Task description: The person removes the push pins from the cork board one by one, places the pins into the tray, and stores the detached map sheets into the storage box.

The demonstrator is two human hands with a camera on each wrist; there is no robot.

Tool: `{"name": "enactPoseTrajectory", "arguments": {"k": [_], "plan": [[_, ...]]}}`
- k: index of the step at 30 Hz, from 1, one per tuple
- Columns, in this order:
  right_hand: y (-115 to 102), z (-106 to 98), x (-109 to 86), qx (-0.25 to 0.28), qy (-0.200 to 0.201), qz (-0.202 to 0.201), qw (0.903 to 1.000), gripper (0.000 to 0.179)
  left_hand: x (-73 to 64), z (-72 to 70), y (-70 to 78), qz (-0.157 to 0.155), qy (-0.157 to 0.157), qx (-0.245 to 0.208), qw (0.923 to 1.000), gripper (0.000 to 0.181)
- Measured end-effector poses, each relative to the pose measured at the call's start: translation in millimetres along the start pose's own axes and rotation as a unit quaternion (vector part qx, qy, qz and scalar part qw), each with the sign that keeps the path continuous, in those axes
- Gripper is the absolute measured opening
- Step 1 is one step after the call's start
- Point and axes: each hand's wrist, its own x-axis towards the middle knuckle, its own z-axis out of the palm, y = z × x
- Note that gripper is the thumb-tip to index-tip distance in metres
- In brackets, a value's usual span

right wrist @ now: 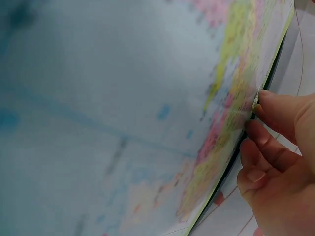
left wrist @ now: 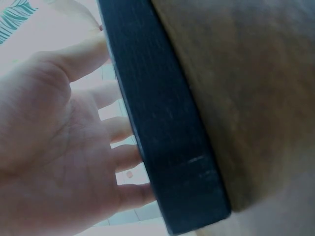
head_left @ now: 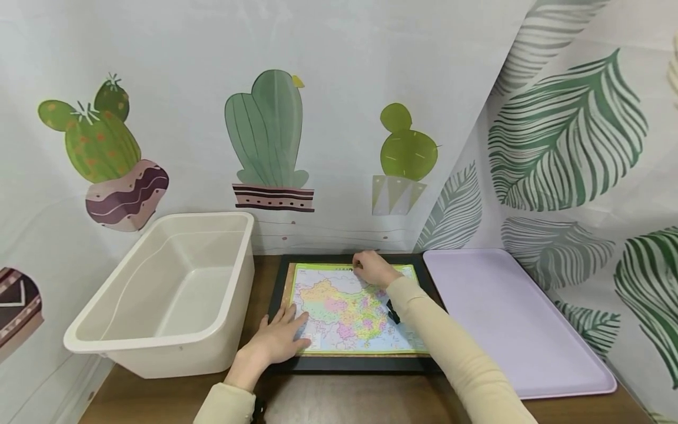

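A colourful map (head_left: 339, 309) with a yellow-green border lies on a brown board in a black frame (head_left: 365, 364). My left hand (head_left: 281, 338) rests with spread fingers over the frame's left side and the map's lower left. In the left wrist view the frame's edge hides the fingertips of that left hand (left wrist: 74, 132). At the map's top edge, my right hand (head_left: 373, 268) pinches a small shiny thing (right wrist: 255, 102) between thumb and forefinger, its kind unclear. The other fingers of the right hand (right wrist: 275, 152) curl beside the frame.
A deep cream tub (head_left: 241, 294) stands to the left of the frame. To the right lies a shallow lilac tray (head_left: 487, 318). Behind the brown table (head_left: 339, 397) hangs a white cloth (head_left: 339, 129) printed with cacti and leaves.
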Motion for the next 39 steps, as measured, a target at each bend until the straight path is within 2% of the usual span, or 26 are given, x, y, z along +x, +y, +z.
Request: {"name": "enactPoseTrajectory", "arguments": {"k": [5, 18, 31, 39], "plan": [[-1, 1, 5.0, -0.009, 0.005, -0.009, 0.9999, 0.008, 0.8, 0.5, -0.2, -0.001, 0.0, 0.003, 1.0, 0.064], [-6, 6, 11.6, -0.012, -0.009, 0.019, 0.9997, 0.008, 1.1, 0.3, 0.2, -0.006, -0.001, 0.01, 0.9999, 0.064], [-9, 6, 15.2, -0.019, -0.026, 0.023, 0.9992, 0.01, 0.4, -0.9, 0.4, -0.008, -0.004, 0.008, 0.9999, 0.064], [-9, 1, 15.2, 0.005, -0.048, 0.029, 0.9984, 0.01, 2.2, 1.4, 0.1, -0.002, -0.002, 0.009, 1.0, 0.063]]}}
